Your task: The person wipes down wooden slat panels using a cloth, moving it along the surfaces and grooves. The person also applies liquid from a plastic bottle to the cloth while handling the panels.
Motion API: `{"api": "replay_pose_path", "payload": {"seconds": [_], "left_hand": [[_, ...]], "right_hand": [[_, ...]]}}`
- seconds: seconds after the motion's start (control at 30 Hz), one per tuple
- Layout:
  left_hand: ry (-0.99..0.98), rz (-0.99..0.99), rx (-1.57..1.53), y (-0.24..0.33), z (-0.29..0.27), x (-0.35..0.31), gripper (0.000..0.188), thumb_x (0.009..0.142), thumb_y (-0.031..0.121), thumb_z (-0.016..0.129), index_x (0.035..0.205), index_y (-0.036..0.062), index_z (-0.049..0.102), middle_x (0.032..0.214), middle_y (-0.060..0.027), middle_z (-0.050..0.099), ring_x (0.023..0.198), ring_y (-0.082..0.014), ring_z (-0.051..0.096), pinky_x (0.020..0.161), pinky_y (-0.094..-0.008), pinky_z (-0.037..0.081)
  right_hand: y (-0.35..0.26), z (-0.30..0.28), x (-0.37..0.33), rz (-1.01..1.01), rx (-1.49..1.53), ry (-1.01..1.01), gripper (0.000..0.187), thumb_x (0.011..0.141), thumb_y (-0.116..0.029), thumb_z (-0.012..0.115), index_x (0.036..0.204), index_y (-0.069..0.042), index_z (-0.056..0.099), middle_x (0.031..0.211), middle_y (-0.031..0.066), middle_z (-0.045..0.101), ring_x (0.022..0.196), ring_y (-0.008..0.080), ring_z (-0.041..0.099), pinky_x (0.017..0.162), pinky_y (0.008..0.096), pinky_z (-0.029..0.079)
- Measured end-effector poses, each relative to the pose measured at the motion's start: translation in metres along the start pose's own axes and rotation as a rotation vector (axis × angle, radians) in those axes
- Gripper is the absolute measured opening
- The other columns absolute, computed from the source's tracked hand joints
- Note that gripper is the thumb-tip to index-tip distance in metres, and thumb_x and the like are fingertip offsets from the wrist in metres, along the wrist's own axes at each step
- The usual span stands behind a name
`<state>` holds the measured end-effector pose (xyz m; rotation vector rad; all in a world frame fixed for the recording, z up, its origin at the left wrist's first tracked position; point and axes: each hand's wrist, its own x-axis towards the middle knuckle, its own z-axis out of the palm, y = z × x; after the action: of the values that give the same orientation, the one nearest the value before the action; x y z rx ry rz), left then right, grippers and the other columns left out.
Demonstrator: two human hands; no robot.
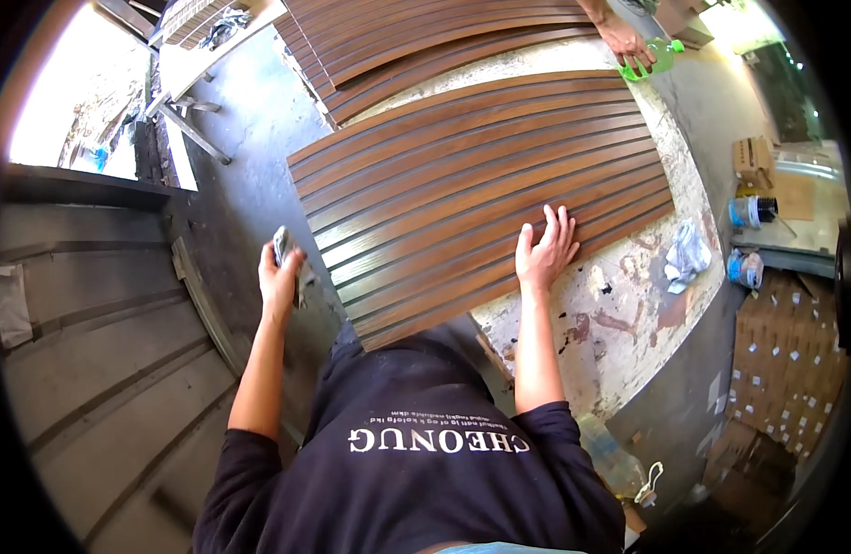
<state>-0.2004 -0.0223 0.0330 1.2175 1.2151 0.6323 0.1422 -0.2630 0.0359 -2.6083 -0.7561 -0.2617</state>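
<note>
A brown slatted wood panel point(481, 185) with dark grooves lies tilted across the worktable in front of me, its left end jutting past the table's edge. My right hand point(543, 251) rests on the panel near its front edge, fingers spread and holding nothing. Off the panel's left end, my left hand point(279, 277) is closed around a crumpled greyish rag point(282, 245), clear of the wood. At the far right, another person's hand point(628, 46) grips a green plastic bottle point(661, 59) by the panel's far corner.
More slatted panels point(425, 42) lie beyond mine. A crumpled white cloth point(688, 256) sits on the stained worktable point(628, 314). Small tubs point(747, 268) and a cardboard box point(751, 162) stand to the right. A large clear bottle point(613, 457) is near my right elbow. A metal-legged stand point(194, 125) is far left.
</note>
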Motion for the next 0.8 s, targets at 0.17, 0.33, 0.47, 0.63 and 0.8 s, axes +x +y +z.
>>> {"api": "replay_pose_path", "payload": {"seconds": [0.17,0.33,0.47,0.63,0.8], "left_hand": [[0.158,0.064,-0.221,0.013,0.041,0.061,0.037,0.082,0.015,0.065,0.113,0.0038,0.050,0.091,-0.0042,0.058,0.081,-0.0136,0.056,0.072,-0.0267,0.046],[0.056,-0.101,-0.417,0.010,0.061,0.048,0.024,0.082,0.005,0.062,0.101,0.0067,0.048,0.084,-0.0018,0.054,0.074,-0.0117,0.057,0.063,-0.0277,0.050],[0.106,-0.224,-0.410,0.013,0.048,-0.006,0.032,0.084,0.004,0.063,0.112,0.0083,0.049,0.092,-0.0015,0.058,0.080,-0.0117,0.059,0.067,-0.0268,0.051],[-0.063,-0.226,-0.281,0.004,0.029,0.005,0.039,0.086,0.006,0.065,0.121,0.0084,0.048,0.099,0.0006,0.059,0.089,-0.0074,0.055,0.079,-0.0223,0.046],[-0.081,-0.104,-0.147,0.006,0.000,0.018,0.037,0.089,0.011,0.063,0.123,0.0051,0.049,0.100,-0.0006,0.059,0.086,-0.0088,0.054,0.075,-0.0221,0.045]], "right_hand": [[-0.007,0.002,0.004,-0.005,0.007,-0.003,0.051,0.084,-0.034,0.055,0.130,-0.014,0.047,0.142,0.0105,0.038,0.135,0.0358,0.030,0.103,0.0641,0.023],[0.006,-0.001,0.003,-0.001,-0.024,0.012,0.047,0.084,-0.034,0.056,0.126,-0.016,0.052,0.140,0.0092,0.043,0.133,0.0344,0.034,0.104,0.0622,0.024],[0.020,-0.012,-0.008,-0.054,0.074,0.023,0.041,0.087,-0.036,0.054,0.122,-0.014,0.056,0.136,0.0089,0.047,0.131,0.0340,0.037,0.104,0.0592,0.023],[0.019,-0.009,-0.010,-0.057,0.063,0.024,0.041,0.089,-0.035,0.054,0.124,-0.014,0.055,0.136,0.0091,0.047,0.131,0.0351,0.037,0.104,0.0584,0.024],[0.012,-0.003,-0.012,0.040,0.035,-0.036,0.044,0.088,-0.028,0.053,0.130,-0.016,0.047,0.142,0.0087,0.039,0.135,0.0369,0.028,0.104,0.0627,0.019]]}}
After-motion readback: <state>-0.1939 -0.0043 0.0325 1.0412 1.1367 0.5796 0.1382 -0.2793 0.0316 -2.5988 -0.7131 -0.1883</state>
